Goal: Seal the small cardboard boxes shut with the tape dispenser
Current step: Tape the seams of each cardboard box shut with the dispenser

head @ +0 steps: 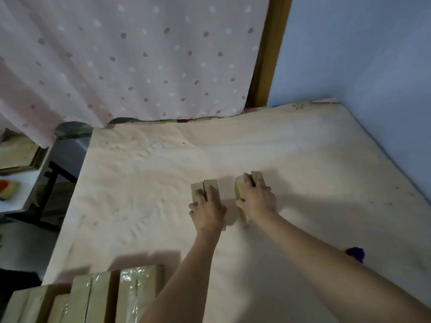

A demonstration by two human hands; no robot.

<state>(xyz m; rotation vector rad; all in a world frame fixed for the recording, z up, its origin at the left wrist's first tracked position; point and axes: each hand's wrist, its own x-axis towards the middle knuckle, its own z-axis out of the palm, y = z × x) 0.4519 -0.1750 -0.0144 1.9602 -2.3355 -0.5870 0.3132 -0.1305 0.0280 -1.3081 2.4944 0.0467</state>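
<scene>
While each hand presses a box mid-bed, left hand (208,212) flat on left box (205,191), right hand (257,199) curled over right box (248,186), taped boxes (112,297) sit near; curtain (130,59) behind. No writing legible.

It was a bedroom in a home. A bed (256,145) with a pale flowered sheet filled the corner against a blue wall (363,54), and a pink dotted curtain (130,59) hung along its far side. A small table (21,201) stood beside the bed on the left.
</scene>
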